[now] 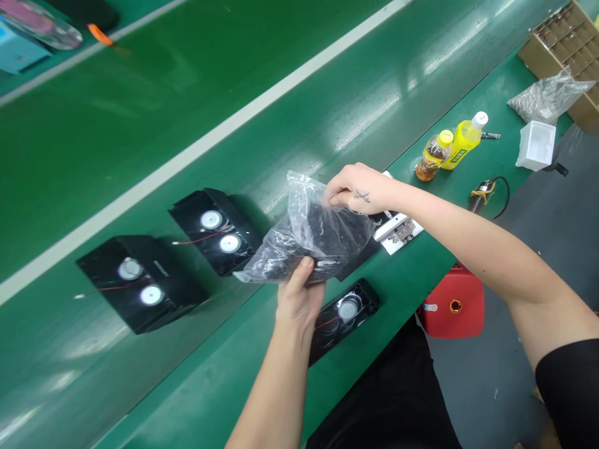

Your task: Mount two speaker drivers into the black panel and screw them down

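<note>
A clear plastic bag (309, 234) full of small black parts is held above the green bench. My left hand (297, 296) grips the bag from below, thumb pressed on its lower edge. My right hand (358, 190) pinches the bag's top at the mouth, fingers closed on the plastic. Under my left hand lies a black speaker unit (349, 308) with a round driver and a red wire. Two more black speaker boxes (213, 231) (140, 280) sit on the green conveyor belt (281, 112) to the left.
A white tray of small metal parts (397, 231) lies behind the bag. Two drink bottles (435, 156) (463, 140), an electric screwdriver (482, 193), a white foam box (536, 144), a bag of screws (543, 100) and a cardboard divider box (566, 50) stand further right. A red container (453, 305) sits below the bench.
</note>
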